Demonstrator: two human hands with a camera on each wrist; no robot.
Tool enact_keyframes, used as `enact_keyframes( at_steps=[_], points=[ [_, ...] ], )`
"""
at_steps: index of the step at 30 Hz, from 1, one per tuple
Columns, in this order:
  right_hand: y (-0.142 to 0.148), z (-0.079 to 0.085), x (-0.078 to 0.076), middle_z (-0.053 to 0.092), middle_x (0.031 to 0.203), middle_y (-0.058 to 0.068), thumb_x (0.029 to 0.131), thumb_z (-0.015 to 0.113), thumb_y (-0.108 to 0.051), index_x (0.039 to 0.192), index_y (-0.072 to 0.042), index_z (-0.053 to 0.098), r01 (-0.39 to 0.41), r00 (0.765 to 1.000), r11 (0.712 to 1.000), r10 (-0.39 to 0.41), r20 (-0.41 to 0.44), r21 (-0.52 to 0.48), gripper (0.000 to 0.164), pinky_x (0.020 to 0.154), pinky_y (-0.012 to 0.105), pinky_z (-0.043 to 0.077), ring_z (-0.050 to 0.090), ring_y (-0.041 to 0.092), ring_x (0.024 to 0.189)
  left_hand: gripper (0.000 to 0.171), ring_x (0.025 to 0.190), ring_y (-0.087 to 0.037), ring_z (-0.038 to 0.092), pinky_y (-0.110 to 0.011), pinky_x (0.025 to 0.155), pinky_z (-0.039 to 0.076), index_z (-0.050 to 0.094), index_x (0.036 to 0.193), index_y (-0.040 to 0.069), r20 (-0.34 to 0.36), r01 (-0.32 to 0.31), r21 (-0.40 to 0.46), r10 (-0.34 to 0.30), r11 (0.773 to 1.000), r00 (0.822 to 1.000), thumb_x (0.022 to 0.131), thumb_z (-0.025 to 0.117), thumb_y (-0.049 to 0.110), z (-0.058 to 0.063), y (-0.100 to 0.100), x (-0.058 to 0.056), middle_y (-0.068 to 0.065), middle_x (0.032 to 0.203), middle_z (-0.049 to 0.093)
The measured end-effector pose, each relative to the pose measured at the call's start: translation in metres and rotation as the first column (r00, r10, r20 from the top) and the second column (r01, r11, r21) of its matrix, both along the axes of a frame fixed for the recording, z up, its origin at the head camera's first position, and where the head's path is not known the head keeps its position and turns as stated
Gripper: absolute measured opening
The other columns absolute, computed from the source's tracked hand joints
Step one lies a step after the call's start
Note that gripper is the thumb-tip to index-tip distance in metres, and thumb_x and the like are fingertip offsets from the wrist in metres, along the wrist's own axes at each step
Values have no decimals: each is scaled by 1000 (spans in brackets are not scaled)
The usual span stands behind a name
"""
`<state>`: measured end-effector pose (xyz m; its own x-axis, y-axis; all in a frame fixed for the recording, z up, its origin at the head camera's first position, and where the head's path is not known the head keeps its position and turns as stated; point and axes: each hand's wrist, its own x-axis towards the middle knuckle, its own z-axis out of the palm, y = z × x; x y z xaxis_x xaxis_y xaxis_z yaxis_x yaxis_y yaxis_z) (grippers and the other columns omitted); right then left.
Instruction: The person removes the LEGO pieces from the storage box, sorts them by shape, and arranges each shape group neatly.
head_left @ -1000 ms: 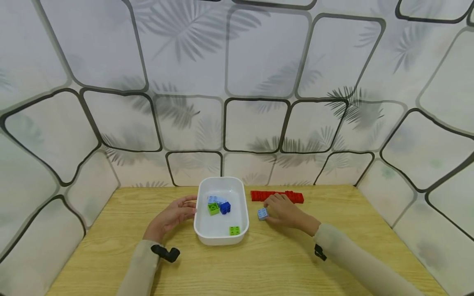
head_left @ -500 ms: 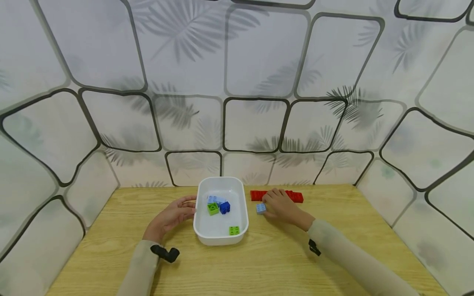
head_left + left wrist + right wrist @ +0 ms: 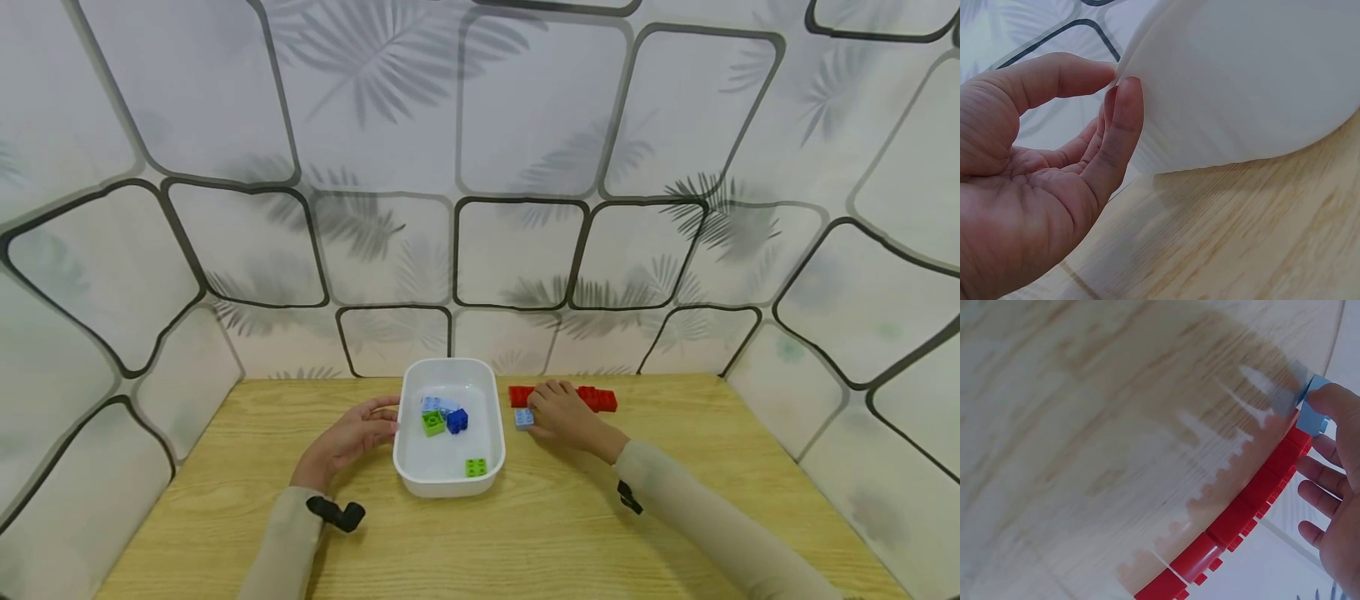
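Note:
My right hand (image 3: 566, 414) pinches a light blue toy brick (image 3: 524, 418) between thumb and fingers, at the near left end of a row of red bricks (image 3: 600, 400). From the right wrist view, the light blue brick (image 3: 1314, 406) sits against the end of the red row (image 3: 1235, 519); whether they are joined cannot be told. My left hand (image 3: 348, 442) touches the left side of a white plastic tub (image 3: 450, 490), its fingertips (image 3: 1127, 94) against the outer wall and rim. Inside the tub lie a dark blue brick (image 3: 457, 421), two green bricks (image 3: 432, 423) and light blue pieces (image 3: 431, 404).
The wooden table (image 3: 480, 550) runs up to a patterned curtain (image 3: 517, 250) at the back and both sides. Red bricks and tub stand near the back edge, a narrow strip of table between them.
My right hand has moved away from me and slightly left, carrying the light blue brick up to the red row. Left hand and tub have stayed in place.

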<state>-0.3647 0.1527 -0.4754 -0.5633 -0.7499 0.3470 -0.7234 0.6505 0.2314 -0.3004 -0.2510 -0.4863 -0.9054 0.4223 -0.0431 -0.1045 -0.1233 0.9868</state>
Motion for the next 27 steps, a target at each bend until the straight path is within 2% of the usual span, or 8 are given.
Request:
enact_keyframes(
  at_steps=[5, 17, 27],
  points=[
    [-2, -2, -2, 62, 101, 5, 86, 78, -37, 97, -12, 64, -3, 1000, 1000, 4, -27, 21, 31, 86, 45, 48, 53, 26, 97, 65, 97, -8, 68, -23, 89, 59, 21, 155, -12, -5, 1, -1, -1, 1000, 1000, 101, 56, -1, 0, 1, 1, 0, 112, 65],
    [-5, 0, 2, 60, 98, 6, 85, 79, -37, 95, -12, 64, 17, 1000, 1000, -18, 12, 18, 31, 86, 47, 47, 52, 27, 96, 63, 97, -7, 68, -24, 90, 59, 21, 155, -12, -3, 5, 3, -5, 1000, 1000, 101, 54, -3, -2, 1, 0, 2, 111, 65],
    [-4, 6, -1, 63, 110, 9, 88, 76, -40, 102, -11, 66, 62, 990, 997, -67, 125, 42, 33, 97, 53, 46, 53, 30, 107, 65, 98, -9, 68, -24, 90, 59, 19, 155, -12, 10, 3, 17, -3, 1000, 1000, 101, 54, -3, 2, 1, 0, -1, 112, 64]
  ],
)
